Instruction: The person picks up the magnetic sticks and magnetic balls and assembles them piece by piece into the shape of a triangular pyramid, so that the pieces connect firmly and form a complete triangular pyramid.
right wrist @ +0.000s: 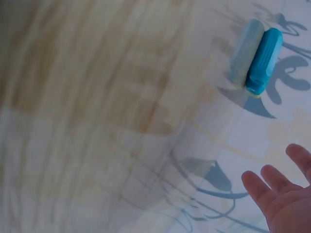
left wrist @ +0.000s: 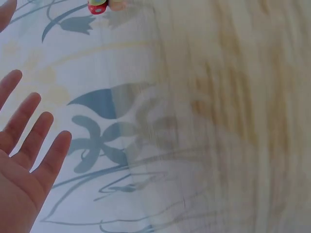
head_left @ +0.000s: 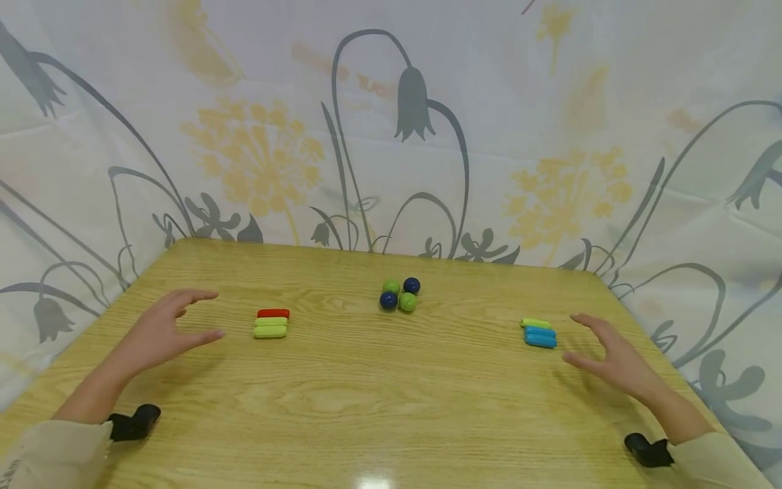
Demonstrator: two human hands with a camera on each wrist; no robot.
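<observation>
Currently I have the left hand (head_left: pixel 155 333) near the red and yellow-green sticks (head_left: pixel 271 322) and the right hand (head_left: pixel 628 363) near the blue and yellow-green sticks (head_left: pixel 540 333), empty fingers (left wrist: pixel 56 156) held wide, presumably for grasping room. Both rows lie on the counter (head_left: pixel 342 401), with navy balls (head_left: pixel 388 301) and green balls (head_left: pixel 408 302) clustered between, perhaps against rolling.

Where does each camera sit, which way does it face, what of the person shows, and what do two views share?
Head: on the head, facing forward and down over the table to the patterned cloth; left grip, right grip and sleeves show.
Left wrist: on that wrist, facing table and cloth; the left grip's fingers show at left.
Right wrist: on that wrist, facing table and cloth; the right grip's fingers show lower right.
Shared: head and right wrist both show a blue stick.
</observation>
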